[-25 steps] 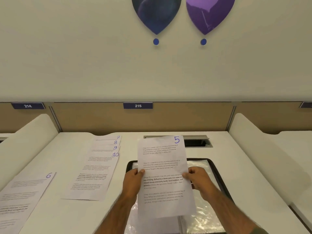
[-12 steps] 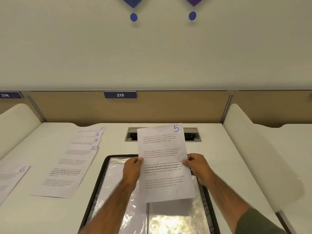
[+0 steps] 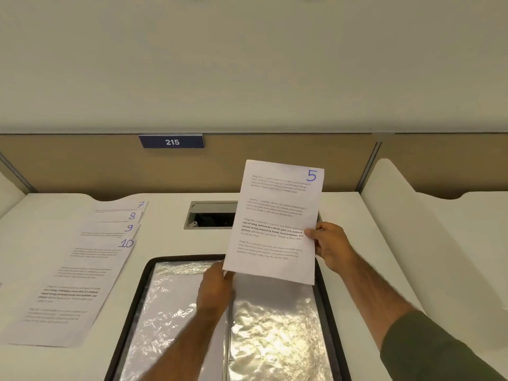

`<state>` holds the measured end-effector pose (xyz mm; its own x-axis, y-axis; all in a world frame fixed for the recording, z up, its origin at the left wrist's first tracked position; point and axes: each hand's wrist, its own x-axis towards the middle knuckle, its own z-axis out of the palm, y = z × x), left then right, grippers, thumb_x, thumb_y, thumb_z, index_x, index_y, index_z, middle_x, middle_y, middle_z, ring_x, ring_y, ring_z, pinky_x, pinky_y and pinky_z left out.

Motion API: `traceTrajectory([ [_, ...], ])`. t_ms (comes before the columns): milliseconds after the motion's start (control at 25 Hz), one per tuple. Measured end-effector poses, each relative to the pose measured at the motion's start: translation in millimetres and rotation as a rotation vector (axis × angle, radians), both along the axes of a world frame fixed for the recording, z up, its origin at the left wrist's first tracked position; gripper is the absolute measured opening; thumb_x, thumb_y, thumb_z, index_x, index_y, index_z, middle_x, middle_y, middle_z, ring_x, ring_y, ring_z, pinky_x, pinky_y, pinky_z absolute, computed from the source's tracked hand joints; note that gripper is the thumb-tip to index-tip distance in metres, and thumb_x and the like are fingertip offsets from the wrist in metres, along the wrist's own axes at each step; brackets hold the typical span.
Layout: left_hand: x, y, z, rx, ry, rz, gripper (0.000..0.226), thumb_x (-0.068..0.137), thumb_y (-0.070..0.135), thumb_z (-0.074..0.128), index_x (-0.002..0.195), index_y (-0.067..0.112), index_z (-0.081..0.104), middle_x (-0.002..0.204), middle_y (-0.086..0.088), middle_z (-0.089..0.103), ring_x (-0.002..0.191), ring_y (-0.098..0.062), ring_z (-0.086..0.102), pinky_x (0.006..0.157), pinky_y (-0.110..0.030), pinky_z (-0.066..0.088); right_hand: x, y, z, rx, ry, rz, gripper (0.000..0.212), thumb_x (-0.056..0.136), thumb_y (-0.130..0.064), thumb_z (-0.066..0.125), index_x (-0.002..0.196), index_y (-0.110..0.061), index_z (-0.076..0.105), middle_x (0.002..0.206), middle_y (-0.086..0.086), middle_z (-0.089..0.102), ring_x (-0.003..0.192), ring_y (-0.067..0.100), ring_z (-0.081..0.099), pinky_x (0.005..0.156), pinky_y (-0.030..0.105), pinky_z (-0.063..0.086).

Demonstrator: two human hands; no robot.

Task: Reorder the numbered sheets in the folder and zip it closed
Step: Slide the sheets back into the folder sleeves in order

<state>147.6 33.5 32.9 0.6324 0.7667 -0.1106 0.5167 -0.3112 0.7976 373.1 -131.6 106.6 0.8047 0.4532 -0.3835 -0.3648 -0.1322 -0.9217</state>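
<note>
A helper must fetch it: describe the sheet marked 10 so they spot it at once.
Find the white desk under the blue 215 sign. Left of the open black-edged folder lies a fanned stack of pages. The sheet marked 10 is the nearest, on top with its whole page showing, while sheet 7, sheet 8 and sheet 9 show only top strips.

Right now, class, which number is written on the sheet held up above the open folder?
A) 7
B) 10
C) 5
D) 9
C: the sheet, pinched at its right edge by the right hand, bears a blue 5 in its top right corner, while the fanned sheets marked 7 to 10 lie on the desk to the left.
</note>
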Motion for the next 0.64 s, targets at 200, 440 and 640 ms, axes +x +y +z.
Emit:
traceTrajectory([
  [200, 45.9, 4.6, -32.9, 0.321, 0.244, -0.387, 0.052, 0.079, 0.03, 0.063, 0.131, 0.032, 0.058, 0.128, 0.009, 0.061, 0.112, -0.013, 0.056, 0.097, -0.034, 0.048, 25.6, 27.0, -1.0, 0.045, 0.005, -0.06, 0.005, 0.093, 0.004, 0.063, 0.096, -0.001, 0.064, 0.11, 0.015, 0.074, 0.097, 0.031, 0.073, 0.072, 0.041, 0.062],
  [440, 73.3, 2.9, -42.8, 0.426, 0.284, -0.38, 0.04, 0.082, 0.031, 0.059, 0.122, 0.027, 0.063, 0.118, -0.002, 0.062, 0.112, -0.025, 0.053, 0.099, -0.038, 0.041, 39.0, 39.0, -10.4, 0.057, -0.023, -0.046, 0.007, 0.094, 0.002, 0.063, 0.101, 0.002, 0.062, 0.107, 0.014, 0.075, 0.094, 0.029, 0.074, 0.077, 0.044, 0.062],
  [640, 83.4, 8.5, -36.6, 0.441, 0.282, -0.399, 0.011, 0.087, 0.02, 0.059, 0.094, 0.018, 0.067, 0.1, -0.004, 0.068, 0.102, -0.026, 0.06, 0.093, -0.035, 0.043, 42.0, 43.8, -16.8, 0.044, -0.02, -0.063, 0.009, 0.093, 0.002, 0.064, 0.102, 0.003, 0.063, 0.106, 0.014, 0.075, 0.095, 0.031, 0.074, 0.077, 0.044, 0.063],
])
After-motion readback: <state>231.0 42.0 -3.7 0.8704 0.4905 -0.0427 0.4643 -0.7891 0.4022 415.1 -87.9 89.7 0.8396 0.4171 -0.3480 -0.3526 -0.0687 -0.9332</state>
